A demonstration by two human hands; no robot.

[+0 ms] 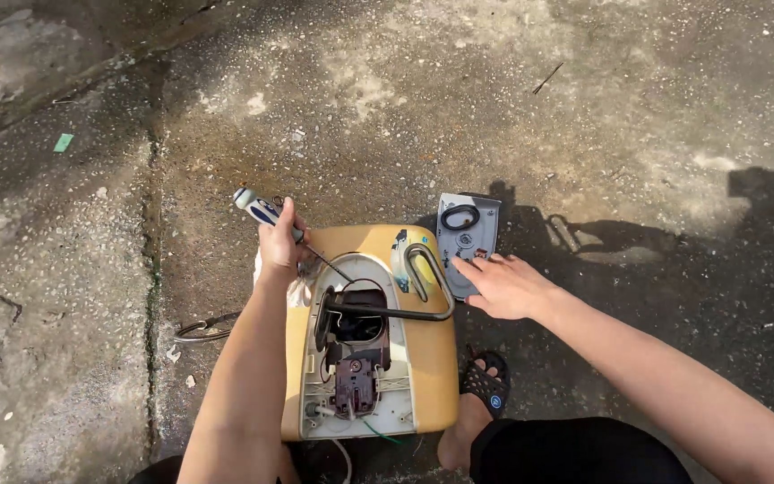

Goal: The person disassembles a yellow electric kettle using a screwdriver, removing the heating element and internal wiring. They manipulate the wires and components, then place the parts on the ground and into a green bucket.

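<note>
Packages: none in view.
Labels: none clearly visible.
Signs: none.
Screens: none.

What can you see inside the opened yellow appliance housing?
Inside the yellow appliance housing: a dark round cavity, a dark terminal block and white wires. Parts deeper inside are hidden by shadow.

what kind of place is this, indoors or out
Most likely outdoors, a yard or pavement used for repair: rough cracked concrete ground, hard sunlight shadows, and an opened yellow appliance lying on the ground beside a sandalled foot.
</note>
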